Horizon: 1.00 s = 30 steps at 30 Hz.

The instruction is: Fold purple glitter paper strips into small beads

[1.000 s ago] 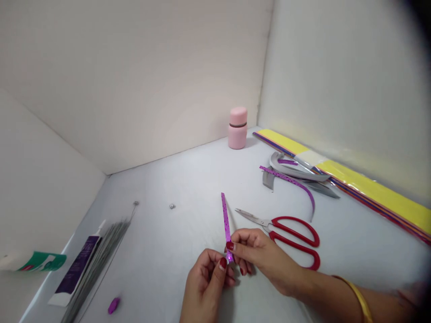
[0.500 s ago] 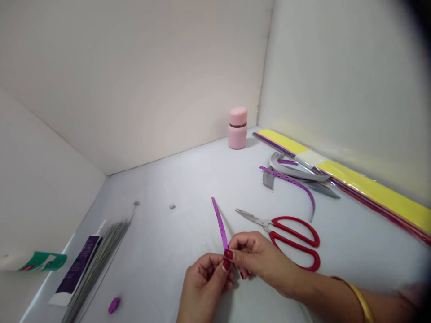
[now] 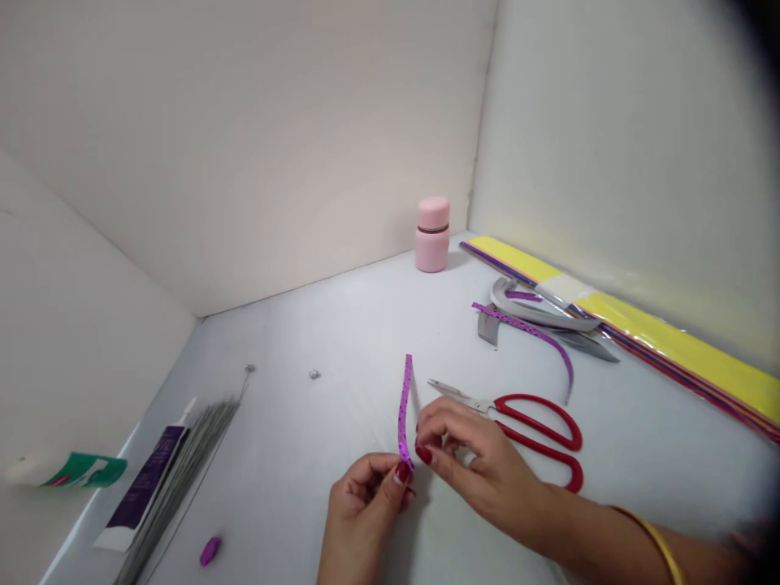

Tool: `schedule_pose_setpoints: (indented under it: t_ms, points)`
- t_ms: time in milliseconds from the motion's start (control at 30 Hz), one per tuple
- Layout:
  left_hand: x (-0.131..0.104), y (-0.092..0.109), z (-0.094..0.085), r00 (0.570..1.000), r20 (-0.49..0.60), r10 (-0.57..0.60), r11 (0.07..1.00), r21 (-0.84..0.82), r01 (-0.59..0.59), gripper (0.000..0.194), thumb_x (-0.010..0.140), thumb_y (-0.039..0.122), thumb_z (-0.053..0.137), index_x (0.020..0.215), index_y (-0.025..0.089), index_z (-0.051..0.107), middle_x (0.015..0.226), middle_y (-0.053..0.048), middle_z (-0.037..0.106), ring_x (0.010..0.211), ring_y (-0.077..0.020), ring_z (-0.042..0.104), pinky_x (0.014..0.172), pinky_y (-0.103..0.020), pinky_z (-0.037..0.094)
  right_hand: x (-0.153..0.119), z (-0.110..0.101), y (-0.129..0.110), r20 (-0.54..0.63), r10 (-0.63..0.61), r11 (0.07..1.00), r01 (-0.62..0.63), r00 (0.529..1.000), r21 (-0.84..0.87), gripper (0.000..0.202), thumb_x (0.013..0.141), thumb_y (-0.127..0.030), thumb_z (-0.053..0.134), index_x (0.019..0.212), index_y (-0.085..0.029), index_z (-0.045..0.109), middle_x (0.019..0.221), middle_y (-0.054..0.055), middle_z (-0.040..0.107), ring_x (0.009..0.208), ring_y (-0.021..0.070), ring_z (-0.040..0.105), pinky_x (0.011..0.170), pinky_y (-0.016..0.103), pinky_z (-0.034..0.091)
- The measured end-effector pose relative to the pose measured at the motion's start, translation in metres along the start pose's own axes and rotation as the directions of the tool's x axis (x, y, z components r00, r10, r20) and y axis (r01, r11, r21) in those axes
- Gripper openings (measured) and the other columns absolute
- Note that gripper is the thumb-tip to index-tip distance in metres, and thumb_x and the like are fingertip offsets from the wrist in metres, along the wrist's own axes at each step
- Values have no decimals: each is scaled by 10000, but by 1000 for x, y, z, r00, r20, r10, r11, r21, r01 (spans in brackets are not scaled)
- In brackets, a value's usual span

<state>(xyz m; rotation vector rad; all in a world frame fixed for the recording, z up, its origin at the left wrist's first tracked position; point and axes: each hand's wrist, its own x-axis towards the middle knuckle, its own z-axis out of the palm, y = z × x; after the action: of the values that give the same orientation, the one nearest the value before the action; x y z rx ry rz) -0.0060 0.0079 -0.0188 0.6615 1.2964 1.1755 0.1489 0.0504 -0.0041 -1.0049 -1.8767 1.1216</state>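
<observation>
A narrow purple strip with dark dots (image 3: 403,402) rises from my left hand (image 3: 371,504), whose thumb and fingers pinch its curled lower end. Just right of the strip is my right hand (image 3: 469,455), apart from it, with the fingers bent and the thumb close to the fingertips; nothing shows between them. Red-handled scissors (image 3: 530,414) lie partly behind my right hand, their blades pointing left. A small folded purple piece (image 3: 210,551) rests on the table at the lower left.
At the left lie grey wires (image 3: 188,479) and a purple-white tube (image 3: 146,483), near a green-white tube (image 3: 85,471). A pink jar (image 3: 432,236) stands at the back. Grey and purple strips (image 3: 542,319) lie beside yellow-topped sheets (image 3: 639,325) along the right wall.
My right hand has let go of the purple strip and moved slightly right. The strip, still in my left hand, has swung from leaning left to nearly upright.
</observation>
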Motion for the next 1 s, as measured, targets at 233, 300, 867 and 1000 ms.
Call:
schedule_pose_setpoints:
  t_ms: [233,300,867,1000]
  points:
    - [0,4,1,997,12,-74,990,-118,75,301,585,404,764,718,135,741,616,-56,701,518,-106,572,532,-202,433,3,8,1,170,247,876,-294,954,382,160,819,-309,561,749,-169,592,671,2,614,629,127,559,589,224,421]
    - [-1,5,3,999,3,-53,994,-100,53,288,562,370,786,714,130,741,584,-48,691,506,-103,567,524,-197,428,3,9,2,156,283,857,-322,946,401,166,799,-317,588,731,-165,591,640,-10,595,594,114,533,566,214,406]
    - [-4,5,5,1000,5,-5,1000,5,5,250,574,358,778,592,128,680,512,0,625,492,-87,521,498,-173,394,4,9,2,196,314,819,-369,929,440,161,771,-302,618,706,-160,581,616,-20,583,578,109,527,551,212,393]
    - [-4,6,3,1000,1,6,1000,27,-6,235,597,354,765,596,145,657,530,5,619,508,-92,517,504,-176,388,4,9,-1,204,296,843,-356,933,404,138,766,-266,615,677,-166,583,597,-30,553,574,105,501,553,208,389]
